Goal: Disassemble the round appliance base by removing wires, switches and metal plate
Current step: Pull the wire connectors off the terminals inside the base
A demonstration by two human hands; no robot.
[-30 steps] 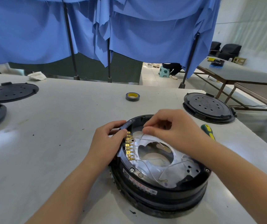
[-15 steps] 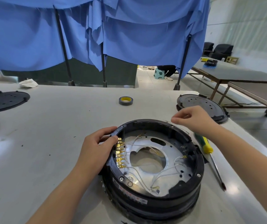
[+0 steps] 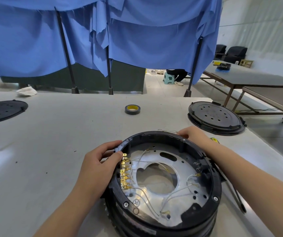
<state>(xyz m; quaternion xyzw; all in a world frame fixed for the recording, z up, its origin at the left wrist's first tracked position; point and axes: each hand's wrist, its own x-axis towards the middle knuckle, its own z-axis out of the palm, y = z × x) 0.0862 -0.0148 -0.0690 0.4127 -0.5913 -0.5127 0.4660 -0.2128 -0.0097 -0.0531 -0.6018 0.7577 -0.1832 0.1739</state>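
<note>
The round black appliance base (image 3: 202, 218) lies open side up on the grey table near me. Inside it sits a silver metal plate (image 3: 185, 170) with a large centre hole, crossed by thin white wires (image 3: 176, 194). A row of brass terminals (image 3: 124, 173) lines its left inner wall. My left hand (image 3: 99, 168) grips the left rim, thumb by the top terminal. My right hand (image 3: 190, 134) rests on the far right rim, fingers curled at the edge. A loose thin wire (image 3: 168, 130) lies on the table just behind the rim, by those fingers.
A black perforated lid (image 3: 216, 117) sits at the right, another lid (image 3: 2, 111) at the far left. A roll of tape (image 3: 132, 109) lies mid-table. A screwdriver (image 3: 231, 190) lies right of the base under my forearm. Blue curtains hang behind the table.
My right hand pulled a wire out of the base, carried it back and to the right, then came down onto the far rim. The left hand kept its grip on the rim.
</note>
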